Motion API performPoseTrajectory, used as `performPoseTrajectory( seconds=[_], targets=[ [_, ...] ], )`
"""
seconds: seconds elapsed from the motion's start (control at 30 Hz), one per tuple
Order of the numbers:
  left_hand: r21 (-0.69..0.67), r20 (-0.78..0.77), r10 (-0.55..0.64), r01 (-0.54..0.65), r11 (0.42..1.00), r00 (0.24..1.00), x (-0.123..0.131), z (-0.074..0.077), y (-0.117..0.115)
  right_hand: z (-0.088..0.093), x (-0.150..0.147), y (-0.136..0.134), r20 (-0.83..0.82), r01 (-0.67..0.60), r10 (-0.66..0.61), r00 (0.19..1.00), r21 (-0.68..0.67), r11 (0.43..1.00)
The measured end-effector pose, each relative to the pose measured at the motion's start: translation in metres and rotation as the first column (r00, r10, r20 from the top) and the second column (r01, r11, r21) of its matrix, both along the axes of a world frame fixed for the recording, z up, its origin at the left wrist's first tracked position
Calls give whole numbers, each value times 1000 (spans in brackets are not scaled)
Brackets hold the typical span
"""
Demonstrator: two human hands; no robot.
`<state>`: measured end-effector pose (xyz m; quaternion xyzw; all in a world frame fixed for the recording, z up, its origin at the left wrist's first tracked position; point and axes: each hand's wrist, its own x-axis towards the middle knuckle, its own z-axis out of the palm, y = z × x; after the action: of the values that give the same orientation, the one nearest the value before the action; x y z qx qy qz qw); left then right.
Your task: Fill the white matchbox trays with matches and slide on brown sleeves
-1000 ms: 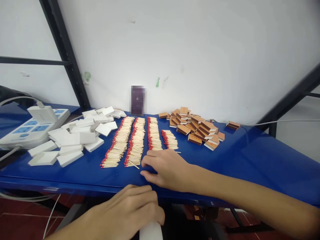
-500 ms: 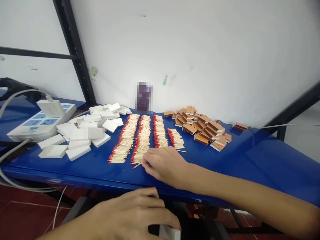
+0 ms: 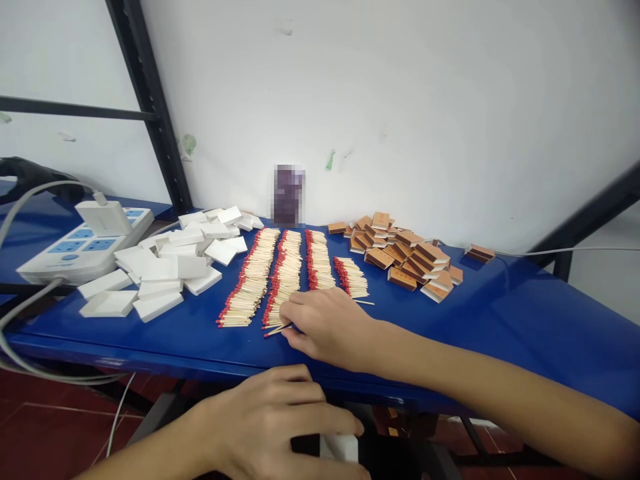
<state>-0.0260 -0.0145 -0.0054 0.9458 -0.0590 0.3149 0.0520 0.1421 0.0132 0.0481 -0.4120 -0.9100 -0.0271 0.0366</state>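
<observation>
At the bottom of the head view, my left hand is curled over a white matchbox tray, held below the table edge and partly hidden by my fingers. My right hand is at the near end of the second row of red-tipped matches. Its thumb and fingers are bent round the ends of a few matches, with a small gap between the tips. The other match rows lie left and right of it, plus a shorter row.
White matchbox trays are heaped at the left beside a power strip with a charger and cables. Brown matchbox sleeves are piled at the right. A pixelated dark object stands against the wall. Black shelf posts frame the blue table.
My right thumb and fingertips have parted slightly at the match ends and shifted a little left. My left hand has risen slightly, its fingers spread more over the tray.
</observation>
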Motion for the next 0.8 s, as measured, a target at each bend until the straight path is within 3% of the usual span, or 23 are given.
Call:
performPoseTrajectory(
  seconds=[0.33,0.6,0.7,0.8],
  targets=[
    [-42,-56,-32,30,999,998,-1,-1,0,-4,-5,5,-32,-23,23,999,4,1000],
    [-38,85,-51,55,998,995,-5,6,1,-3,-8,3,-84,1,4,996,53,999],
    [46,70,33,-36,998,997,-7,6,2,7,6,3,-174,30,-8,985,123,992],
    [65,72,123,-127,990,990,-5,5,4,16,44,5,-261,66,-19,965,173,983]
  ],
)
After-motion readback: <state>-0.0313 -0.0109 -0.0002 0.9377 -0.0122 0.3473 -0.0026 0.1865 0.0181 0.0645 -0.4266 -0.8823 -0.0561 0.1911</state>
